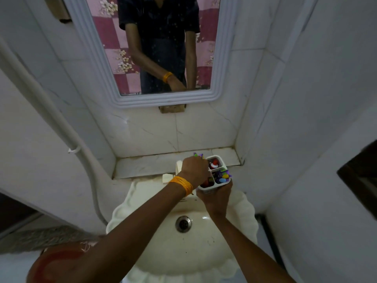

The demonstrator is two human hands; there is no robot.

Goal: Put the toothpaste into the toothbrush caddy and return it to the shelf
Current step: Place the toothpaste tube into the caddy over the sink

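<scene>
The white toothbrush caddy (220,159) is held above the back of the sink, just in front of the shelf (146,164). My right hand (216,198) grips it from below and the near side. A red-and-white capped tube, likely the toothpaste (213,165), stands in the far compartment. Colourful toothbrushes (223,176) fill the right compartment. My left hand (194,168), with orange bangles at the wrist, is curled over the caddy's left side. Its fingers reach down into the near-left compartment, where something red (208,182) shows. Purple and green tips (197,154) poke up behind this hand. Its grip is hidden.
A cream scalloped sink (242,217) with a metal drain (183,224) lies below the hands. A white tap (179,166) stands at the shelf's front edge. A white-framed mirror (222,78) hangs above. Tiled walls close in on both sides, and a white pipe (81,152) runs down the left wall.
</scene>
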